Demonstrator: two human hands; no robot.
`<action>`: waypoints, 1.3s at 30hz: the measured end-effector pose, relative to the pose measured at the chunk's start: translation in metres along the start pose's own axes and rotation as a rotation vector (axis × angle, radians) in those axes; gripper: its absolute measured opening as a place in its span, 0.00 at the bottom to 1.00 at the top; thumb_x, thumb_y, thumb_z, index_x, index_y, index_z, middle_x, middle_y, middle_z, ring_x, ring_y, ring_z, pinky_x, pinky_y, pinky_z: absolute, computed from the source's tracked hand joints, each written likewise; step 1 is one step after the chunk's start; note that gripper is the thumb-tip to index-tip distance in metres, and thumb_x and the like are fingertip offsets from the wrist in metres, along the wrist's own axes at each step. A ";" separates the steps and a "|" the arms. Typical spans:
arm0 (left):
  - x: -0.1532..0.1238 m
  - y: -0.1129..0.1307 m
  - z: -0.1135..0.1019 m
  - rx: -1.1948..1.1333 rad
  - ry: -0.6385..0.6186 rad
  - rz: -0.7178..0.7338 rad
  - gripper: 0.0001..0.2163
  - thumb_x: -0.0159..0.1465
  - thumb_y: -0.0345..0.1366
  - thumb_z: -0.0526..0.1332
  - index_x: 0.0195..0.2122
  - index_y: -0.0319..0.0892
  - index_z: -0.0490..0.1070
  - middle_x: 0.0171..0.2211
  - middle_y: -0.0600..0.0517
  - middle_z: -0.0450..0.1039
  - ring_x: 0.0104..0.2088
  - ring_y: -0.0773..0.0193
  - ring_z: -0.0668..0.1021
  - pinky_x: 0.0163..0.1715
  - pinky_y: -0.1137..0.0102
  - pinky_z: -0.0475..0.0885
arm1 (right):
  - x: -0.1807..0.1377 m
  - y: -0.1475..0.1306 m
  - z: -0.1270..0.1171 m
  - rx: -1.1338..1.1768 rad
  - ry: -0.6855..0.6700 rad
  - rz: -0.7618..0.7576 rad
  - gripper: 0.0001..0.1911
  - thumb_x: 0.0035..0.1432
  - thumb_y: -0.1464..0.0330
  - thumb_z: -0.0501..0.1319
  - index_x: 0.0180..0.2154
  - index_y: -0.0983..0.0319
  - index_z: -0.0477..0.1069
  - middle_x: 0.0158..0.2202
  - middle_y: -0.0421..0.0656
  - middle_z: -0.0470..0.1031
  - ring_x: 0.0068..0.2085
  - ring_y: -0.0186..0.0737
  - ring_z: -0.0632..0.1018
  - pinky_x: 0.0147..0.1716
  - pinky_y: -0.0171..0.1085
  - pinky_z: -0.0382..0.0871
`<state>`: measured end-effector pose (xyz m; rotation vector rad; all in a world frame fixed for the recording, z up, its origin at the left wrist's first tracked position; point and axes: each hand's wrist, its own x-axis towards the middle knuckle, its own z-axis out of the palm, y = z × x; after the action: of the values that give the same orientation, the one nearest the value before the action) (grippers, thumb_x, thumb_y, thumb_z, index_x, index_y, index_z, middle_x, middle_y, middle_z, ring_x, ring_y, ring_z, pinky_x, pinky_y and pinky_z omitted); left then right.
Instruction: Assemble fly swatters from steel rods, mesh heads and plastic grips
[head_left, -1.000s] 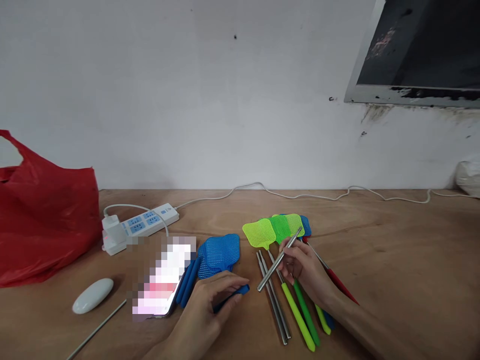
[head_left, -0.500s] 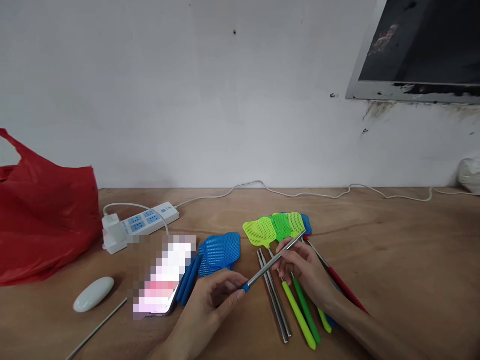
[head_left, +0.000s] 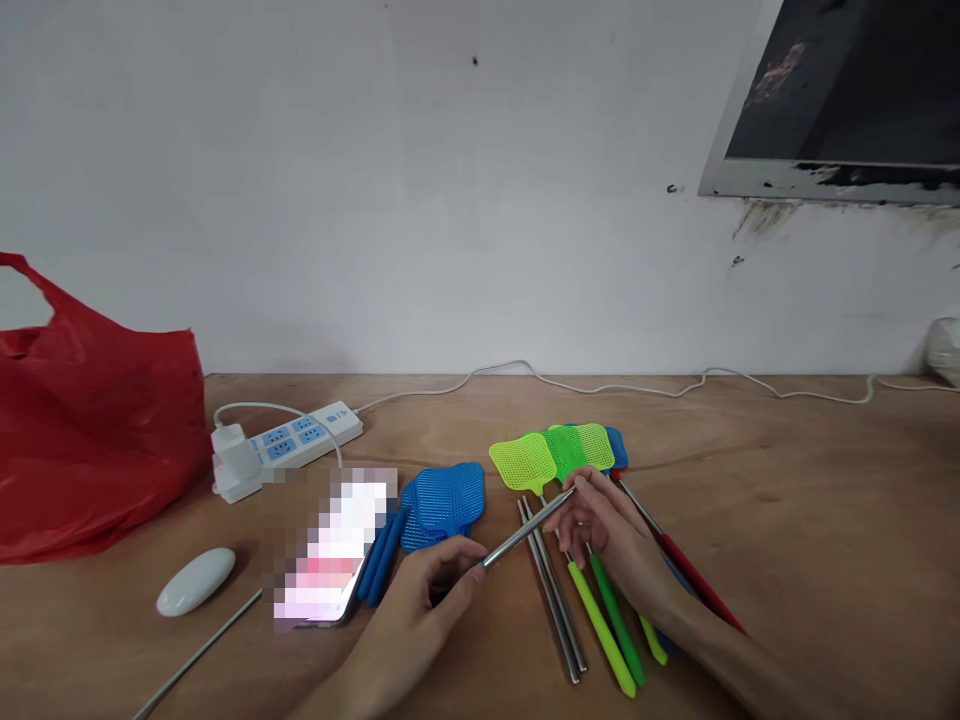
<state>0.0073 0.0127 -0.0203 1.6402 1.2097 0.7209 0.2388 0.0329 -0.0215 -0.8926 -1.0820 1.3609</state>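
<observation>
Both hands hold one metal rod (head_left: 525,530) above the wooden table (head_left: 787,520). My left hand (head_left: 431,590) is curled around the rod's lower end, where a blue handle sat a moment ago and is now hidden in the fingers. My right hand (head_left: 611,535) pinches the rod's upper end. Under the right hand lie several assembled fly swatters with yellow-green, green, blue and red handles (head_left: 600,620) and mesh heads (head_left: 555,455). Two bare metal rods (head_left: 555,600) lie beside them. A stack of blue swatter heads (head_left: 442,500) and loose blue handles (head_left: 379,565) sits left of my left hand.
A phone with a blurred screen (head_left: 330,550) lies left of the blue handles. Farther left are a white oval object (head_left: 196,580), a thin rod (head_left: 195,655), a white power strip (head_left: 289,445) with its cable and a red plastic bag (head_left: 90,420). A wall stands behind.
My left hand lifted the blue handle from the table to the rod's lower end; the handle end has since slid into the left fingers. The right hand lowered the rod slightly.
</observation>
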 end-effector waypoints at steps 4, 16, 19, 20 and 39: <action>-0.001 0.002 0.000 0.052 -0.027 0.004 0.18 0.66 0.53 0.55 0.38 0.43 0.73 0.31 0.53 0.71 0.35 0.58 0.73 0.37 0.68 0.66 | 0.002 -0.003 0.001 -0.125 0.001 -0.016 0.23 0.51 0.48 0.68 0.33 0.60 0.69 0.25 0.39 0.75 0.22 0.33 0.72 0.16 0.30 0.64; -0.001 0.003 -0.001 0.140 -0.054 0.010 0.19 0.67 0.53 0.53 0.34 0.44 0.72 0.32 0.53 0.70 0.35 0.58 0.71 0.36 0.69 0.64 | -0.002 0.002 0.001 -0.350 -0.093 -0.033 0.21 0.54 0.49 0.67 0.32 0.61 0.73 0.23 0.38 0.73 0.24 0.35 0.72 0.22 0.33 0.65; -0.002 0.003 -0.001 0.149 -0.079 0.028 0.18 0.67 0.52 0.52 0.35 0.45 0.71 0.33 0.53 0.70 0.37 0.58 0.70 0.38 0.69 0.64 | -0.007 -0.001 0.006 -0.383 -0.129 -0.044 0.20 0.56 0.50 0.65 0.33 0.60 0.72 0.23 0.38 0.72 0.24 0.34 0.72 0.23 0.33 0.66; -0.002 0.003 -0.001 0.148 -0.097 0.037 0.18 0.68 0.52 0.52 0.34 0.45 0.71 0.33 0.54 0.69 0.36 0.59 0.70 0.38 0.69 0.63 | -0.008 -0.001 0.007 -0.389 -0.142 -0.047 0.19 0.57 0.50 0.64 0.33 0.60 0.71 0.23 0.38 0.72 0.24 0.34 0.71 0.24 0.33 0.66; -0.003 0.005 -0.002 0.086 -0.240 0.002 0.23 0.69 0.58 0.48 0.26 0.44 0.58 0.25 0.59 0.56 0.27 0.65 0.63 0.28 0.71 0.59 | -0.003 -0.003 -0.001 -0.244 0.067 -0.078 0.22 0.50 0.49 0.69 0.28 0.61 0.71 0.20 0.38 0.71 0.20 0.32 0.69 0.16 0.30 0.60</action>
<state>0.0064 0.0104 -0.0141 1.7435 1.0779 0.4628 0.2412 0.0302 -0.0192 -1.0548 -1.2361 1.1429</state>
